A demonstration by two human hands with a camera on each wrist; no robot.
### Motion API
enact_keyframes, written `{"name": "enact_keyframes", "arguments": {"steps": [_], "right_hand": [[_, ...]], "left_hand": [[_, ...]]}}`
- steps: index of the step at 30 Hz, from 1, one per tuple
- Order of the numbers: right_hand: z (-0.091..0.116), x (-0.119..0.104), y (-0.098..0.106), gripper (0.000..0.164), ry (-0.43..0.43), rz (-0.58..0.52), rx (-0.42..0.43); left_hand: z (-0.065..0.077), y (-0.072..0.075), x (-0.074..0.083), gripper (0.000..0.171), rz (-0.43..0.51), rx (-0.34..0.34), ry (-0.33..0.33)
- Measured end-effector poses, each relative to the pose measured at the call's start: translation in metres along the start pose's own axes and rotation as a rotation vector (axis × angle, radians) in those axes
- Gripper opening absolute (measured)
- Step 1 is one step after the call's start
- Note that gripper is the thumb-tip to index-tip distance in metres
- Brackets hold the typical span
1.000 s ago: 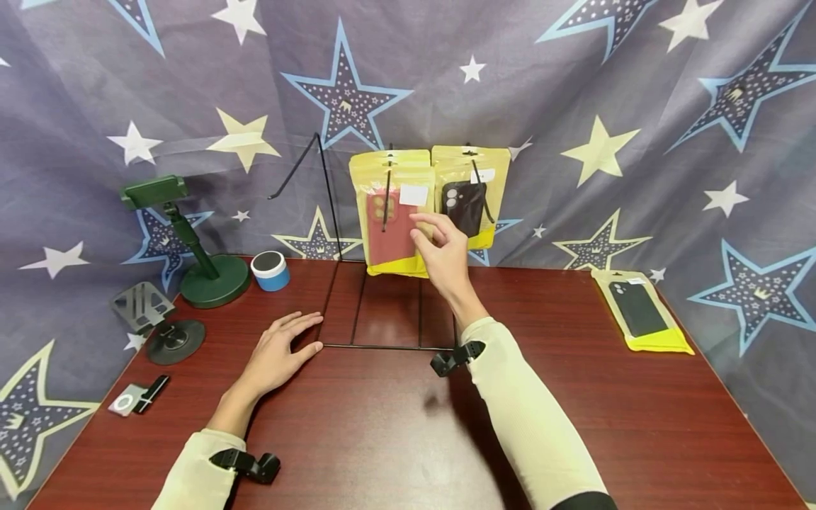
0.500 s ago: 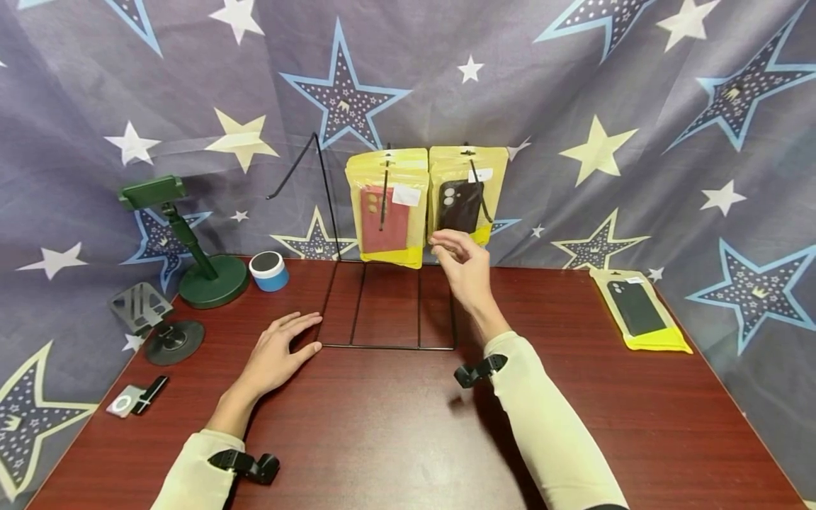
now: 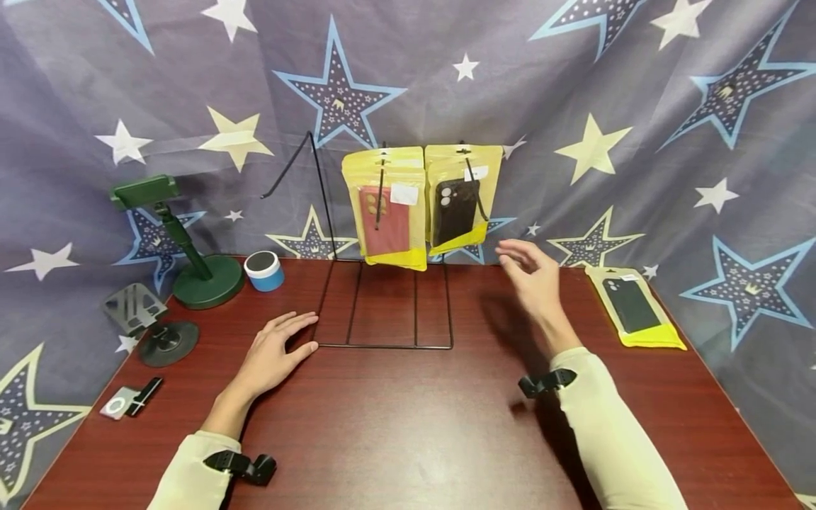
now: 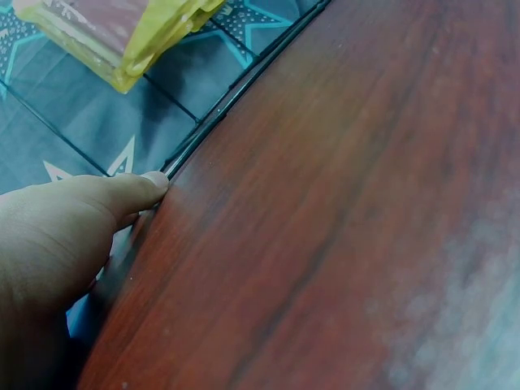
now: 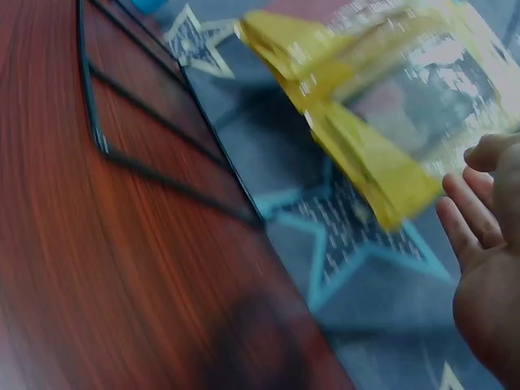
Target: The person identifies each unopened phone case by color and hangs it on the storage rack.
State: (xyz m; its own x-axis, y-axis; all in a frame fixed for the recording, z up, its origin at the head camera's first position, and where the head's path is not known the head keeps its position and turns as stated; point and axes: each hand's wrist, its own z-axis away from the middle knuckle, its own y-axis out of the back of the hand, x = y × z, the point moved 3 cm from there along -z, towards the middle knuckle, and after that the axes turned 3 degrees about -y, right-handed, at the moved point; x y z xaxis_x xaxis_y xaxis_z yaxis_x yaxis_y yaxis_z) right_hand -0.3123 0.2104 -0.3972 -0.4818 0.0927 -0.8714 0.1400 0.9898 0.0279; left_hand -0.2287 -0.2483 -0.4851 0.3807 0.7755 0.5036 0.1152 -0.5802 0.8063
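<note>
A black wire display rack [image 3: 385, 346] stands at the back of the table. From its hooks hang two yellow-edged clear bags, side by side: a bag with a pink phone case [image 3: 394, 234] and a bag with a black phone case [image 3: 454, 212]. My left hand [image 3: 270, 363] rests at the rack's left front corner, fingers extended; the left wrist view has the thumb of that left hand [image 4: 61, 231] touching the wire. Holding nothing, my right hand [image 3: 537, 287] is in the air right of the rack, fingers loosely bent. Another bagged dark phone case [image 3: 632, 304] lies at the right.
At the left stand a green phone stand [image 3: 207, 282], a blue and white round tub [image 3: 264, 271] and a grey phone stand [image 3: 168, 343]. Nearer lie a small silver square player [image 3: 118, 403] and a black stick-like item [image 3: 144, 396]. A starry cloth [image 3: 421, 42] hangs behind.
My right hand has left the hanging bags and moved right, toward the bag lying on the table. The pink-case bag hangs slightly differently. My left hand has stayed at the rack.
</note>
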Motion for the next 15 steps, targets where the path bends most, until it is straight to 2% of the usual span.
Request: {"name": "enact_keyframes", "arguments": {"steps": [8, 11, 15], "right_hand": [[0.000, 0.015, 0.074, 0.027, -0.039, -0.001, 0.061], [0.001, 0.017, 0.100, 0.028, -0.066, 0.055, 0.098], [0.004, 0.013, 0.128, 0.029, -0.144, 0.144, 0.158]], "left_hand": [[0.000, -0.002, -0.001, 0.053, -0.003, -0.003, -0.002], [0.001, -0.003, -0.002, 0.053, -0.002, -0.008, 0.003], [0.000, -0.002, -0.003, 0.053, -0.005, -0.004, 0.000]]}}
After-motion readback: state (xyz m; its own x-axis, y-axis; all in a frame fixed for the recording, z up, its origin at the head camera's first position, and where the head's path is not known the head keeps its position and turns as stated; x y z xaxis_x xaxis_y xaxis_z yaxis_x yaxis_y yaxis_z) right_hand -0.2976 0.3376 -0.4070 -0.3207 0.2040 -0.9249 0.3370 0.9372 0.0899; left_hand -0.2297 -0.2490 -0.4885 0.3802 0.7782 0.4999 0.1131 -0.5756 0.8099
